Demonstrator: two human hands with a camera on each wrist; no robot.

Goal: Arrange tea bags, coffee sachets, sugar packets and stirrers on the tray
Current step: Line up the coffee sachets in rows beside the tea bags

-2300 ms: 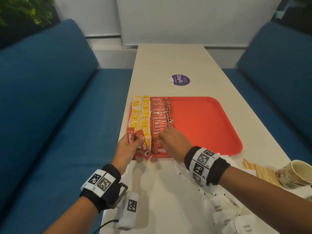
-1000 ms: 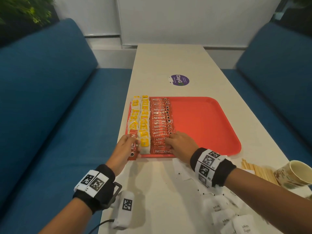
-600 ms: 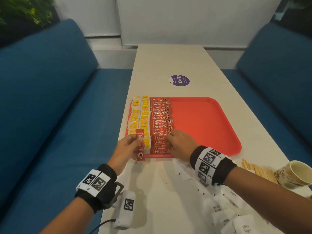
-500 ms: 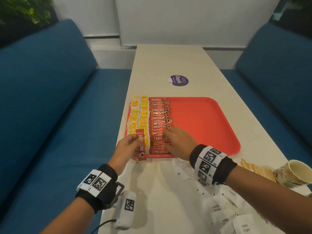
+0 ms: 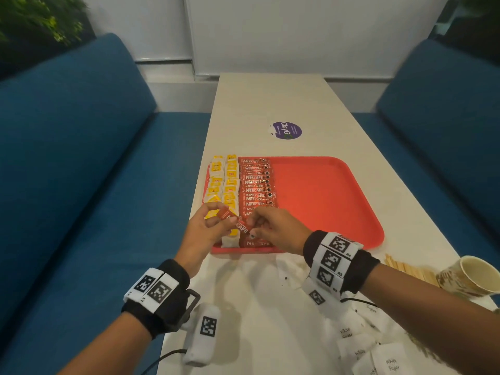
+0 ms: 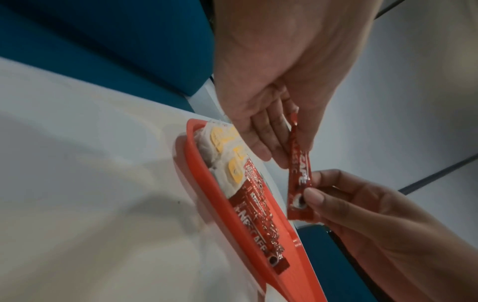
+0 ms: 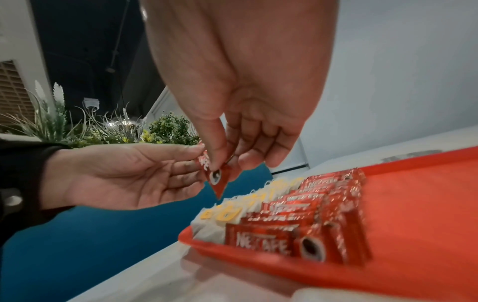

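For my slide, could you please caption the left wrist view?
Both hands pinch one Nescafe sachet above the red tray of tea bags.

right hand (image 7: 240,98) pinches coffee sachet (image 7: 216,175) above tray (image 7: 413,204); left hand (image 7: 124,175) touching it.

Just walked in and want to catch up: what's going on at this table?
A person is laying out drink supplies on a red tray. Tea bags and a column of coffee sachets already fill its left side. Both hands meet above the near edge: the left hand and right hand each pinch one end of a single coffee sachet. Sugar packets and wooden stirrers lie on the table, not on the tray.
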